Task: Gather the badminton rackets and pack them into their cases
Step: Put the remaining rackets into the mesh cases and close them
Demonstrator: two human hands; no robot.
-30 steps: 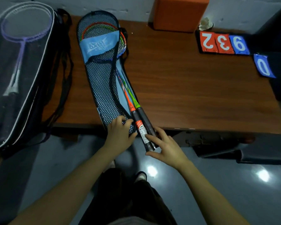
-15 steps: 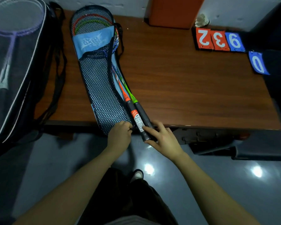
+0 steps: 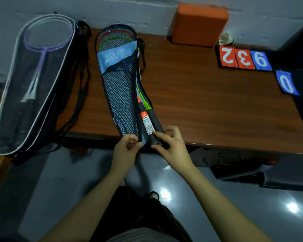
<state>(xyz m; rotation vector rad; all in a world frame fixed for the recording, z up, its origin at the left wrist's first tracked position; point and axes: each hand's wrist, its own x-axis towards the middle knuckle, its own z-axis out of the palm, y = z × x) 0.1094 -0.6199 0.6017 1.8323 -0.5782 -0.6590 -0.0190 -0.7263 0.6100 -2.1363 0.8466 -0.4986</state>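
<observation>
We have the two rackets, one orange and one green (image 3: 148,109), lying inside the blue mesh case (image 3: 120,95) on the wooden table (image 3: 208,105), their heads at the far end and their black handles (image 3: 155,128) poking out at the near table edge. Our left hand (image 3: 128,147) pinches the dark bottom edge of the mesh case between thumb and fingers. Our right hand (image 3: 171,145) rests its thumb and forefinger on the handle ends, the other fingers loosely curled behind them.

As we judge it, the case mouth is still open and the handles overhang the edge, so a careless tug with the left hand could drag the whole case off the table, or the grips could catch in the mesh and jam the closing. The case strap (image 3: 143,55) lying by the opening could also get trapped in it.

To the left lies a clear-fronted black case (image 3: 24,95) holding a purple racket (image 3: 44,48), its straps trailing between the two cases. Further off stand an orange block (image 3: 199,25), a shuttlecock (image 3: 226,39) and numbered score cards (image 3: 243,58), well apart from our work.
</observation>
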